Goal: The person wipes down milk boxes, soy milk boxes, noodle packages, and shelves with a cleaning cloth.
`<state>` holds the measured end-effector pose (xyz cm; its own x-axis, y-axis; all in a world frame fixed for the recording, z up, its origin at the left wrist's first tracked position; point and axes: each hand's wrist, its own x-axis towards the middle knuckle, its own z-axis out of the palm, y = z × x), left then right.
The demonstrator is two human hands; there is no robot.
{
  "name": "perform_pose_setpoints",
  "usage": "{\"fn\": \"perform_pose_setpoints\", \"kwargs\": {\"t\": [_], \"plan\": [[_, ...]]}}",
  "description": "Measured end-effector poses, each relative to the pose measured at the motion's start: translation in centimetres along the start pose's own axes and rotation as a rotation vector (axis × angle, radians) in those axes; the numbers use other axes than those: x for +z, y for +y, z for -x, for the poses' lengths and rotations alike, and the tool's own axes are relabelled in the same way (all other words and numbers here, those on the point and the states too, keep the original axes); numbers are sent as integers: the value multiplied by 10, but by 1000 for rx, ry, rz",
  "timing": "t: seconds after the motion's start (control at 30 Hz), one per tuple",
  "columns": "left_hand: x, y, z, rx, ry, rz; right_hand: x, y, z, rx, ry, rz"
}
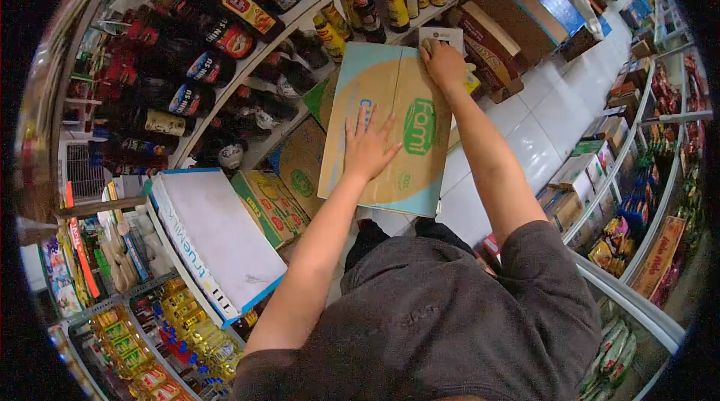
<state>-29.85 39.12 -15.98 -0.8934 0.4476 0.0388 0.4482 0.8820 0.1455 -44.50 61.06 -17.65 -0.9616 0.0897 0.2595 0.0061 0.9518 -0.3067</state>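
Observation:
A tan and pale-blue cardboard box (420, 176) with a green Fami label is in front of my body, its printed face towards me. My left hand (367, 150) lies flat on that face with its fingers spread. At the far right corner, my right hand (445, 65) is closed over the box's edge, its fingertips partly hidden. A small yellowish patch shows by those fingertips, too small to name. Just beyond the right hand is a white box (442, 34). To the left of the Fami box stand a green and yellow carton (270, 206) and another brown carton (302, 169).
Curved shelves (247, 49) of dark sauce bottles rise on the left and ahead. A white and blue TH true MILK carton (217, 236) sits at my left. Open brown cartons (517, 15) stand ahead right on the tiled floor (517, 120). Right-hand shelves (634, 146) hold packets.

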Motion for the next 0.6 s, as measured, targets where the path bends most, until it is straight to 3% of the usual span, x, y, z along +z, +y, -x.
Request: {"fn": "perform_pose_setpoints", "kwargs": {"t": [0.23,0.3,0.47,0.53,0.6], "plan": [[-10,6,9,-109,69,-38,16,-18,57,-87,144,-113],[-2,0,10,-122,94,-117,3,-37,100,-114,67,-307],[-15,-33,33,-94,12,-126,-59,-83,228,-275,-75,-366],[-16,-40,43,-97,10,-103,-67,-86,254,-291,-156,-401],[-13,-43,46,-105,45,-61,-67,-86,263,-462,-120,-343]]}}
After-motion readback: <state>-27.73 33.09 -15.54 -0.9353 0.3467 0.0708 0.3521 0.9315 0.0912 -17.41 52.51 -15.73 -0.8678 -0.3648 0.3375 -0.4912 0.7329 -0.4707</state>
